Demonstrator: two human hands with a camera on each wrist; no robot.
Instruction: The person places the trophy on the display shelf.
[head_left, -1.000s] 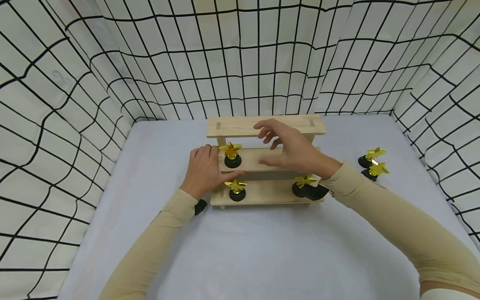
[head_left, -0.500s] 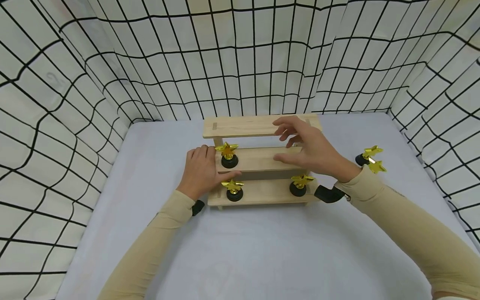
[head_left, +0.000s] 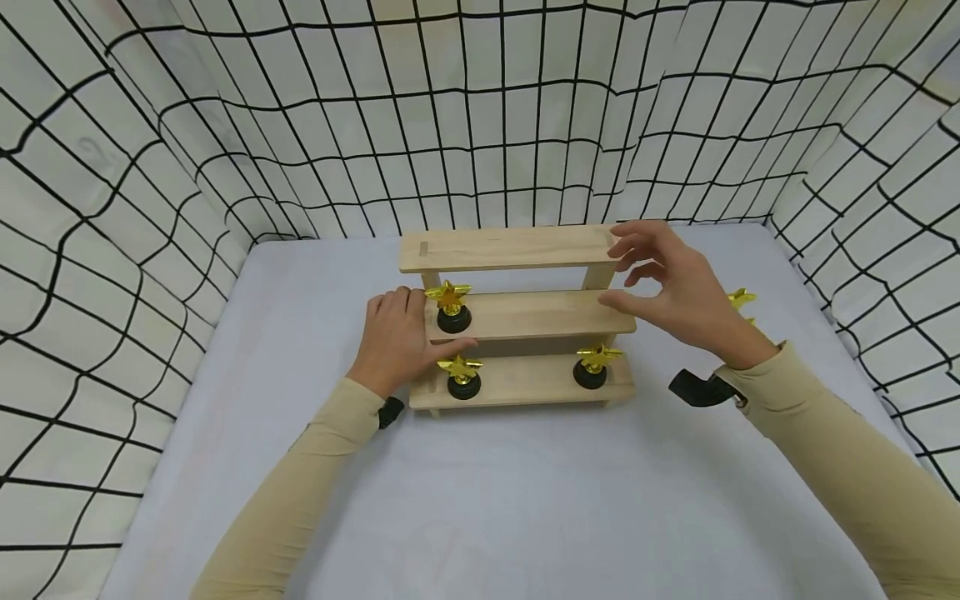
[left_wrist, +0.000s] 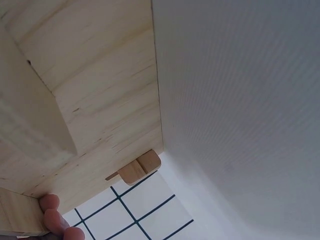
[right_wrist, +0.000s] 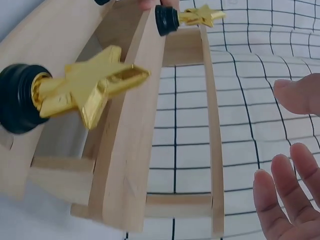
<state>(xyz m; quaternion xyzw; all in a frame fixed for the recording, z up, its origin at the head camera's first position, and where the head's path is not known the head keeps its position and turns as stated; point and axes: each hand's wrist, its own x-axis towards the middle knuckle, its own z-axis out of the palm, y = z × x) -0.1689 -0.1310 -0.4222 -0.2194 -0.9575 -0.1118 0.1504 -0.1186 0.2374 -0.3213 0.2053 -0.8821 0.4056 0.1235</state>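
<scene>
Your left hand (head_left: 392,340) gripped the left end of the wooden stand (head_left: 540,313), its thumb lying toward the front of the middle shelf and its fingertips showing against the wood in the left wrist view. Your right hand (head_left: 681,290) was released and held nothing; its thumb and lightly bent fingers were spread apart, just beside the stand's right end. The stand stood on the white table (head_left: 487,500). One star trophy (head_left: 452,308) stood upright at the left of the middle shelf, near your left hand. On the bottom shelf, a second trophy (head_left: 463,379) stood at the left and a third trophy (head_left: 592,369) toward the right. Beyond your right hand, gold stars (head_left: 741,297) showed, partly hidden.
</scene>
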